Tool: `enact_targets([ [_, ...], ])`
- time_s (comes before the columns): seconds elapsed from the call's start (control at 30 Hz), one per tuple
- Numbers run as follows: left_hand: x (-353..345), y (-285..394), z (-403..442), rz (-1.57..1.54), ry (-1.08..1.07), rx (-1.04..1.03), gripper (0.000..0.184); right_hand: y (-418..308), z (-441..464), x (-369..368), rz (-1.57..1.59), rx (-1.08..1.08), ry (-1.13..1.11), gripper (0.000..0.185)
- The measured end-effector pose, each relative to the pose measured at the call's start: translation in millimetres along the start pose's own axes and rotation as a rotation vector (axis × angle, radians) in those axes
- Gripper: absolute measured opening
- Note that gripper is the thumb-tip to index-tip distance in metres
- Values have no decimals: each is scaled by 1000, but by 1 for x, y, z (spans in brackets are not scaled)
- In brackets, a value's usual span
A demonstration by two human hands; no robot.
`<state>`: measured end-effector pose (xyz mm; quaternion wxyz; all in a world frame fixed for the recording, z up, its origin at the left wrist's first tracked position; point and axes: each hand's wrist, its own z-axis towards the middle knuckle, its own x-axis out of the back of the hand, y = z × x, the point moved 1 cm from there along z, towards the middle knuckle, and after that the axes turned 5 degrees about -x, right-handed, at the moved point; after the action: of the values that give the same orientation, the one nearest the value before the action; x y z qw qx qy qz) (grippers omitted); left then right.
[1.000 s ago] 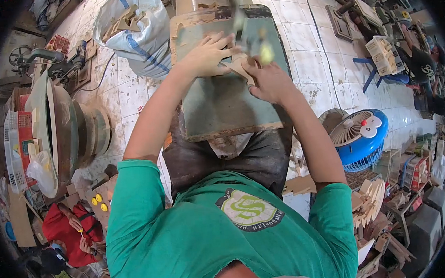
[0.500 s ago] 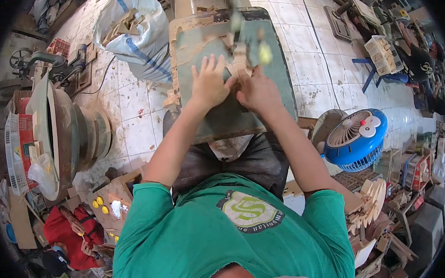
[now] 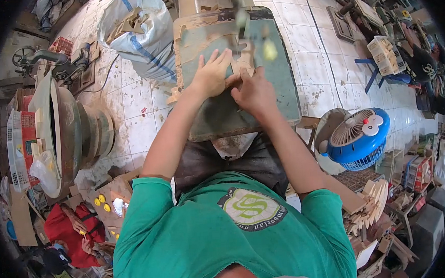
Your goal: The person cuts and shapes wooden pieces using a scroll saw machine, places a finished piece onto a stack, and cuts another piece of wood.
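A small piece of light wood (image 3: 243, 60) lies on the worn green machine table (image 3: 211, 122), against a dark upright part (image 3: 241, 36) that looks like a saw's blade guide. My left hand (image 3: 211, 77) rests on the table at the wood's left, fingers stretched out flat and thumb reaching toward its near edge. On the near side, my right hand (image 3: 255, 90) has its fingers bent and pressed onto the wood. The fingers hide part of the piece. A blurred yellow-green object (image 3: 269, 49) hangs above, just right of the wood.
A white sack of wood offcuts (image 3: 142, 34) stands beyond the table's left side. At the right is a blue fan (image 3: 358, 143). Left of me stands a large round machine housing (image 3: 67, 133). A person in red (image 3: 73, 235) handles small yellow pieces at lower left.
Both hands have shifted slightly on the table, and the right hand sits a little lower on the wood. The view has also moved slightly.
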<state>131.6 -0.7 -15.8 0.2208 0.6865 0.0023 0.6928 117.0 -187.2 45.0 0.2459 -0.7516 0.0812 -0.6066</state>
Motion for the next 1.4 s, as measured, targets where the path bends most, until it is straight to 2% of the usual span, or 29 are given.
enact_targets([
  [0.5, 20, -9, 15, 2, -153, -27, 89, -13, 1, -7, 41, -103, 43, 55],
  [0.8, 18, -8, 13, 16, -157, -14, 103, -6, 2, -6, 22, -56, 86, 61],
  [1.03, 10, -3, 9, -1, -110, 18, 103, 10, 11, -10, -23, -27, 83, 65],
  [1.1, 7, 2, 6, 4, -44, 42, 101, 20, 17, -8, -18, 69, 97, 64],
  [1.23, 6, 16, 1, 11, -25, 89, 100, 35, 24, 5, -23, 115, 31, 63],
  [1.4, 0, 36, -3, 55, 41, 232, 101, 57, 49, 7, -112, 352, -36, 65],
])
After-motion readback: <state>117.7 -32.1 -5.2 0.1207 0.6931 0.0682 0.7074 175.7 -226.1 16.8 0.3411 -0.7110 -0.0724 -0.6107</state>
